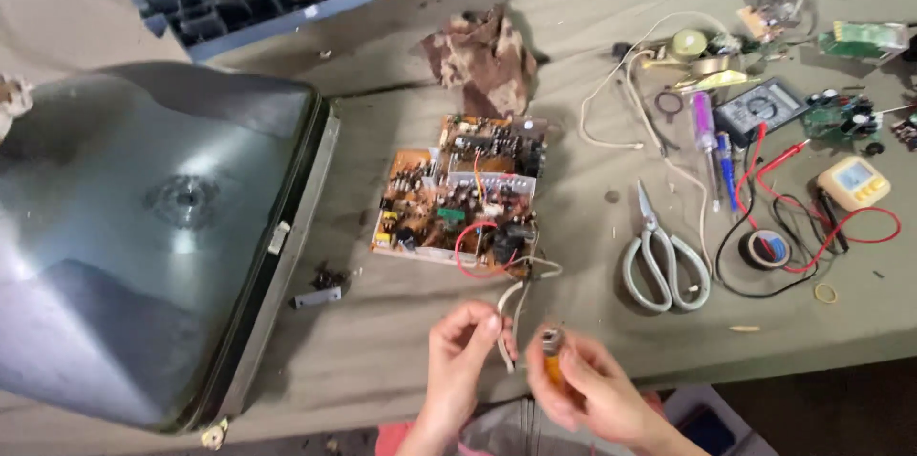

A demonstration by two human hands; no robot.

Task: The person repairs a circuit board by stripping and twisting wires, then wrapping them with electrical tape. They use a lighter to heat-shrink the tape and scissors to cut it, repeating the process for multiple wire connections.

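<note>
Beyond hands: circuit board [461, 196], scissors [665, 260], picture tube [143, 227].

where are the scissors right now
In the head view the scissors lie flat on the cloth-covered table, right of the circuit board and left of the roll of black tape, beyond the right hand.
</note>
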